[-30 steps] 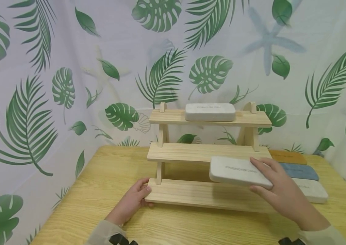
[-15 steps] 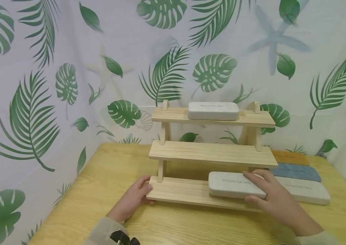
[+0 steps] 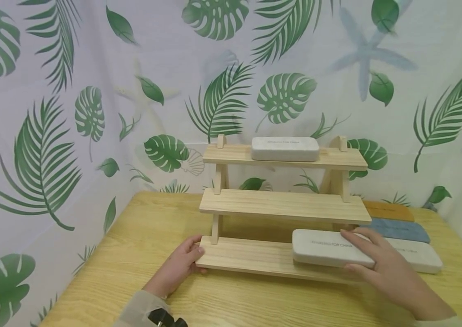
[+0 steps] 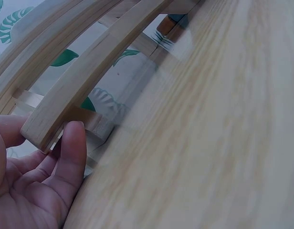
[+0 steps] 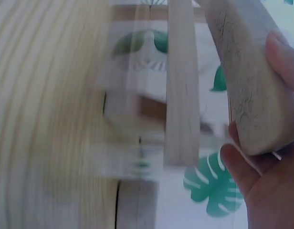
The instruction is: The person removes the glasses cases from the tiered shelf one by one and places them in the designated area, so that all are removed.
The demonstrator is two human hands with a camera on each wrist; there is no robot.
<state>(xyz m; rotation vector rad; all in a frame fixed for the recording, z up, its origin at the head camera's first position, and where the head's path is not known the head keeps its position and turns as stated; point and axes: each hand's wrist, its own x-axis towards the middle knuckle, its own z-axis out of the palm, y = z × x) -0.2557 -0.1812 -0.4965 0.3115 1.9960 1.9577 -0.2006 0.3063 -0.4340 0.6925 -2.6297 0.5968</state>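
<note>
A three-tier wooden display stand (image 3: 285, 202) stands on the table, its bottom board low at the front. My left hand (image 3: 178, 263) pinches that board's left end, thumb on top and fingers underneath, as the left wrist view shows at the board (image 4: 89, 86). In my right hand (image 3: 386, 265) is a white oblong case, like a glasses case (image 3: 329, 247), with small dark lettering on its lid. I grip it by its right end, close over the right half of the bottom board. The right wrist view shows fingers under the case (image 5: 257, 86) and a gap beside the board (image 5: 183, 95).
A similar white case (image 3: 285, 149) lies on the top tier. Right of the stand, an orange case (image 3: 388, 210), a blue case (image 3: 402, 230) and another white case (image 3: 419, 255) lie on the wooden table (image 3: 104, 277). A leaf-patterned cloth (image 3: 231, 45) hangs behind.
My right hand has lowered the white case from in front of the middle tier to the bottom board, then shifted it slightly right. My left hand keeps its hold on the stand.
</note>
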